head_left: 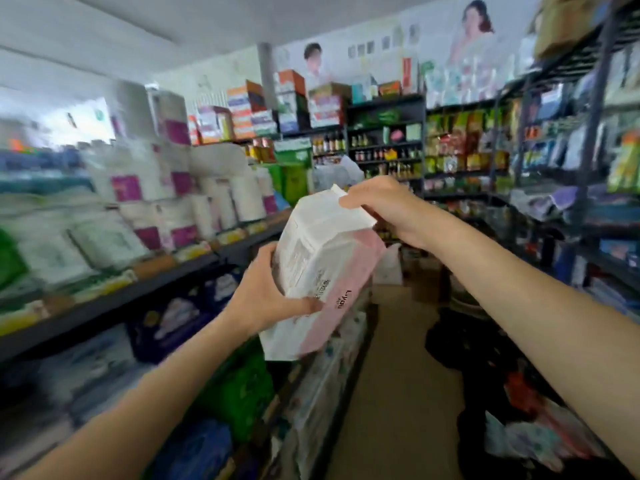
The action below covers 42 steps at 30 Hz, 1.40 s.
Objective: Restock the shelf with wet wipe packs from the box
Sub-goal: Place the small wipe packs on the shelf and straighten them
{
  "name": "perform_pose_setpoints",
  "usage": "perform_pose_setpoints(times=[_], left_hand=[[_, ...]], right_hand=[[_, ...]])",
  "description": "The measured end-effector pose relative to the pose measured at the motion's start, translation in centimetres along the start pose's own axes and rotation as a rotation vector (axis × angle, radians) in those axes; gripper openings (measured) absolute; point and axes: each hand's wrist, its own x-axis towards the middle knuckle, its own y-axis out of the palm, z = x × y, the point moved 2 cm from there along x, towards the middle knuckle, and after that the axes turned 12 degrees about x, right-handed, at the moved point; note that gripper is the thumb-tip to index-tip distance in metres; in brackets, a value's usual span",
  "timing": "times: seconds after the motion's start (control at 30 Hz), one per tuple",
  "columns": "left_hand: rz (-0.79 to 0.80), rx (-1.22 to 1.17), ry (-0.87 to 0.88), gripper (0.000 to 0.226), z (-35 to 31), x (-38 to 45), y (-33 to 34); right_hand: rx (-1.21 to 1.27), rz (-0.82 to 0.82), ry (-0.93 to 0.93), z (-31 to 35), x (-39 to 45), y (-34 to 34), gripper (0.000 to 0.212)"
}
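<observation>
A white and pink wet wipe pack (322, 268) is held up in front of me, tilted with its back label toward the camera. My left hand (268, 296) grips its lower left side. My right hand (384, 206) pinches its top sealed edge. The pack hangs in the air over the end of the left shelf (180, 271), which carries white tissue and paper packs. The box is not in view.
Stacked toilet paper rolls (166, 188) fill the left shelf top. Green and blue packs (239, 386) sit on lower levels. A narrow brown aisle floor (394, 393) runs ahead. Dark metal racks (588, 168) with goods line the right; bags (519, 427) lie on the floor.
</observation>
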Motion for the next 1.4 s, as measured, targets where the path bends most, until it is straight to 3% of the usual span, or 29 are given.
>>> perform_pose_setpoints(times=[0.1,0.17,0.2,0.33,0.4,0.43,0.5,0.57,0.63,0.67,0.73,0.8,0.87,0.93,1.03,1.13,1.27,1.4], left_hand=[[-0.341,0.341,0.061,0.106,0.3,-1.4,-8.6],[-0.511,0.556,0.12,0.105,0.4,-2.4,-13.1],[-0.567,0.661,0.15,0.104,0.6,-2.8,-15.1],[-0.72,1.058,0.248,0.092,0.9,-3.6,-21.3],[-0.765,1.13,0.254,0.088,0.9,-3.6,-23.5],[-0.8,1.109,0.235,0.088,0.8,-3.6,-24.5],[-0.88,0.876,0.103,0.091,0.7,-3.4,-26.4],[-0.887,0.356,-0.098,0.086,1.3,-3.0,-28.3],[-0.732,-0.251,-0.163,0.076,2.4,-1.8,-29.1],[-0.662,-0.443,-0.155,0.075,3.2,-1.2,-29.2],[-0.574,-0.633,-0.082,0.072,4.5,-0.1,-29.2],[-0.487,-0.639,0.005,0.079,5.0,0.7,-29.1],[-0.426,-0.579,0.011,0.087,5.5,0.9,-29.8],[-0.437,-0.47,-0.053,0.084,6.0,0.7,-31.4],[-0.684,-0.296,-0.12,0.053,6.4,-0.6,-34.5],[-0.897,-0.153,-0.174,0.081,6.3,-2.9,-37.3],[-0.826,0.317,-0.213,0.092,6.2,-5.0,-37.9],[-0.804,0.882,-0.304,0.107,6.3,-6.3,-38.2]], right_hand=[[-0.068,0.1,-0.117,4.1,1.7,4.9,0.03],[-0.164,0.093,-0.241,6.6,2.3,7.8,0.014],[-0.207,0.081,-0.3,7.8,2.5,9.0,0.019],[-0.598,0.197,-0.656,11.8,2.5,15.0,0.099],[-0.701,0.239,-0.802,12.8,2.8,17.7,0.119],[-0.61,0.205,-0.842,13.2,3.2,18.2,0.12],[-0.221,0.107,-0.855,13.8,4.9,17.9,0.115],[0.069,0.198,-0.734,13.8,6.9,17.6,0.111],[-0.036,0.399,-0.608,13.1,8.5,18.9,0.112],[-0.113,0.463,-0.583,12.6,9.2,19.9,0.115],[-0.088,0.538,-0.586,11.7,10.7,21.9,0.116],[0.087,0.631,-0.601,11.2,11.9,23.8,0.103],[0.28,0.665,-0.653,10.7,13.1,25.4,0.082],[0.385,0.636,-0.74,10.4,14.2,26.9,0.079],[0.133,0.266,-0.99,10.3,16.4,29.2,0.104],[-0.152,-0.046,-1.233,10.9,18.4,31.3,0.105],[-0.139,-0.038,-1.314,11.5,19.3,34.2,0.097],[-0.097,0.009,-1.341,12.0,18.9,37.3,0.105]])
